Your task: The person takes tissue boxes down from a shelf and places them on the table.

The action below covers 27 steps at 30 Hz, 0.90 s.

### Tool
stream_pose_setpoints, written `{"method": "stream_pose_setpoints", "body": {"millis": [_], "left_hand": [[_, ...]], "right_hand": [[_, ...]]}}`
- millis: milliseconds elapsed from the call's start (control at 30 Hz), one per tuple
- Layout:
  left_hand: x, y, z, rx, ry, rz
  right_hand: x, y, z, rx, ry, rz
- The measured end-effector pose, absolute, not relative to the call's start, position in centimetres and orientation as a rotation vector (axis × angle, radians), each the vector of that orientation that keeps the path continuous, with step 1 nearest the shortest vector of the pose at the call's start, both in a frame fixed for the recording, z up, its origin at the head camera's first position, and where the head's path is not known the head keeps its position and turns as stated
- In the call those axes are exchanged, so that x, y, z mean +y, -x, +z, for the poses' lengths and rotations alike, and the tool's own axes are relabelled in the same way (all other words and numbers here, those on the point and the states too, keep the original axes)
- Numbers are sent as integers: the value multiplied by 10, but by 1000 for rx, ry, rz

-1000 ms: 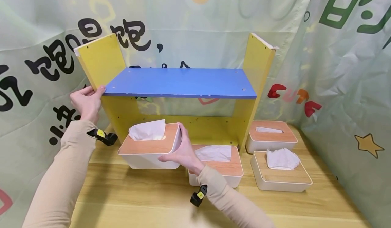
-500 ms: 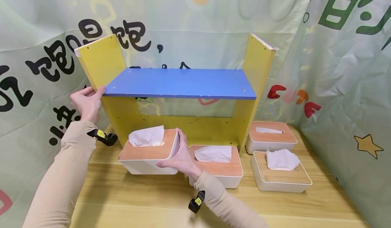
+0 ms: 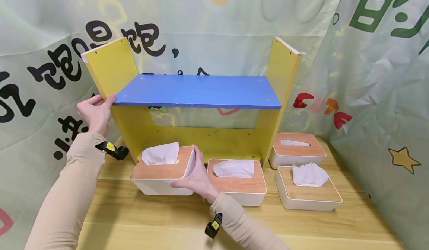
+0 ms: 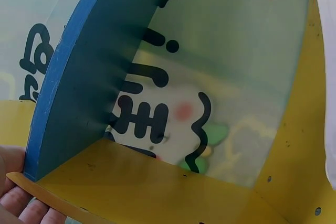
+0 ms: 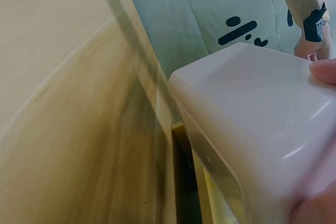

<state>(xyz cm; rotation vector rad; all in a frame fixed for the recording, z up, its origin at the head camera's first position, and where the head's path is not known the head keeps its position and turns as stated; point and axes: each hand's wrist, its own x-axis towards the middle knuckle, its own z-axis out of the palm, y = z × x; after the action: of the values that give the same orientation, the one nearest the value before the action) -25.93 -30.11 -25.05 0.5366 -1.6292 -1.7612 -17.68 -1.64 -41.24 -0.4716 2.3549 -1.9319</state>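
Observation:
My left hand [image 3: 96,112] grips the left side panel of a yellow-and-blue shelf [image 3: 197,90]. Its thumb lies at the front corner of the blue board, and in the left wrist view the fingers [image 4: 32,209] curl behind the yellow panel [image 4: 79,192]. My right hand [image 3: 197,177] holds a white tissue box [image 3: 162,186] by its right end, thumb on the front wall. This box has a wooden lid with a tissue sticking up, and it is in front of the shelf's lower left part. The right wrist view shows its white wall [image 5: 257,103] close up.
A second tissue box [image 3: 239,185] stands just right of my right hand, before the shelf. Two more, a rear tissue box [image 3: 298,149] and a front tissue box [image 3: 308,190], stand right of the shelf on the wooden table [image 3: 161,224]. A printed curtain [image 3: 375,93] hangs behind.
My right hand has brought the tissue box lower in the head view, down and toward me, with a slight shift left. The left hand and the shelf have stayed put.

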Motion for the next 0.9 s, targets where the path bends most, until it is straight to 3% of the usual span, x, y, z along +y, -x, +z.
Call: {"method": "stream_pose_setpoints", "body": {"millis": [900], "left_hand": [[-300,259,-251,-1656,-550,-1738]], "right_hand": [[-29,167,-435,2464,401,-1878]]}}
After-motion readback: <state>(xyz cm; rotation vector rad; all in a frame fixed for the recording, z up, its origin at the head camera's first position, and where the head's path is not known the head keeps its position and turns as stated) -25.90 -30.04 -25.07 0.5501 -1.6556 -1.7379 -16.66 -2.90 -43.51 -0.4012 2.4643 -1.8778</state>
